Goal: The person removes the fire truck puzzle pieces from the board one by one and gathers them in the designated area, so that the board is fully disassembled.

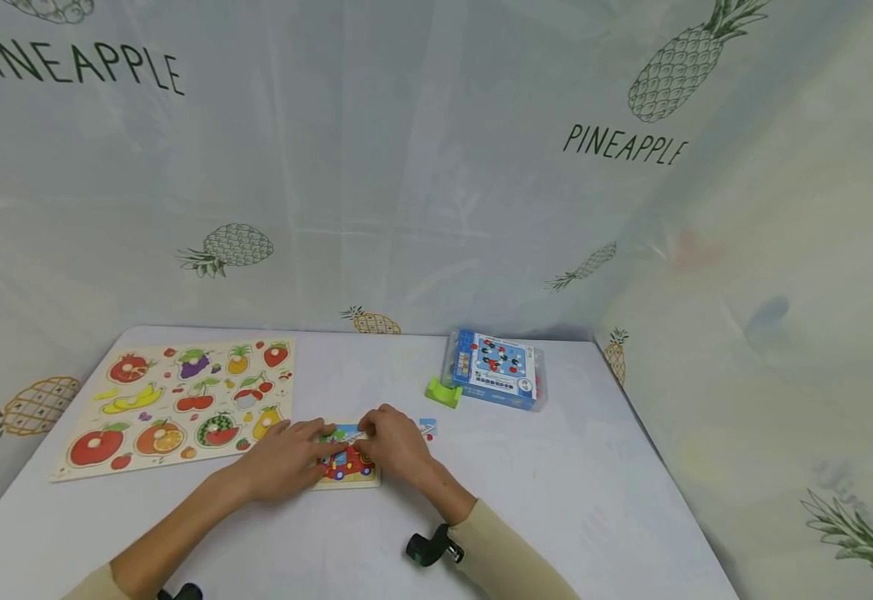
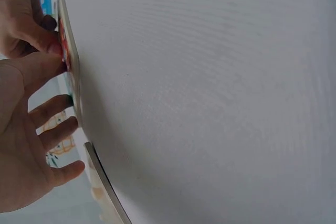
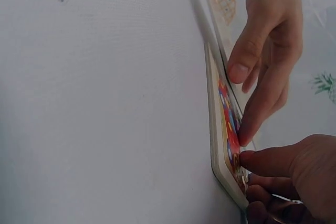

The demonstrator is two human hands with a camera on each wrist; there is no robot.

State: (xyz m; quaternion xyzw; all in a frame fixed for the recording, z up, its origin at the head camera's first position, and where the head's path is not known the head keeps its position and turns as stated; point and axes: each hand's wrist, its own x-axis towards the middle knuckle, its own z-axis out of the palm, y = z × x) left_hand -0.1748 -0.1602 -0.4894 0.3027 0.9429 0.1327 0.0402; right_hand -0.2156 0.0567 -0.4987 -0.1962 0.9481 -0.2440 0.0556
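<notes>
A small wooden jigsaw board (image 1: pixel 350 481) with a red fire truck picture lies on the white table, in front of both hands. My left hand (image 1: pixel 286 458) reaches in from the left, its fingers fairly straight, with fingertips on the board's left part. Thumb and curled fingers of my right hand (image 1: pixel 395 446) pinch a puzzle piece (image 3: pixel 244 176) at the board's far right part, mostly hidden by the fingers. In the left wrist view, the right thumb comes close to the left thumb over the picture. A blue puzzle piece (image 1: pixel 427 427) shows just beyond the right hand.
A large fruit puzzle board (image 1: pixel 174 400) lies to the left, close to the left hand. Farther back on the right sits a blue-and-white box (image 1: pixel 496 367) in a clear tray, with a bright green piece (image 1: pixel 443 392) beside it. Pineapple-printed curtains (image 1: pixel 406 167) enclose the table.
</notes>
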